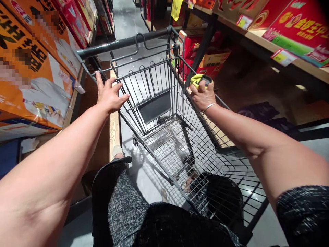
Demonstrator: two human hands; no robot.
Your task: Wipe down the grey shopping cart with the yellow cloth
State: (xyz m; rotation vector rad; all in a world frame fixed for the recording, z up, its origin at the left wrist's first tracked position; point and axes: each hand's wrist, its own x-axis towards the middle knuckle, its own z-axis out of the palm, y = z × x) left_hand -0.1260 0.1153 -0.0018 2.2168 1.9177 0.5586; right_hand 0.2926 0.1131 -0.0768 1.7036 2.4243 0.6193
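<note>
A shopping cart point(159, 151) of dark wire stands before me, its handlebar point(123, 43) on the far side. Its basket holds no goods, and a grey panel point(155, 107) sits on the folding seat frame. My left hand point(109, 92) is at the left top rail, fingers spread and nothing in them; whether it touches the rail I cannot tell. At the right top rail my right hand point(204, 96), with a bracelet on its wrist, has its fingers closed over a small yellow-and-black bundle point(197, 79). The bundle's kind is not clear, and the hand partly hides it.
Orange boxes point(33, 68) fill the shelf close on my left. To the right, a shelf point(257, 36) bears red boxes point(300, 31) and price tags, with more red packages point(212, 65) below. A tiled aisle point(128, 20) runs ahead between black shelf posts.
</note>
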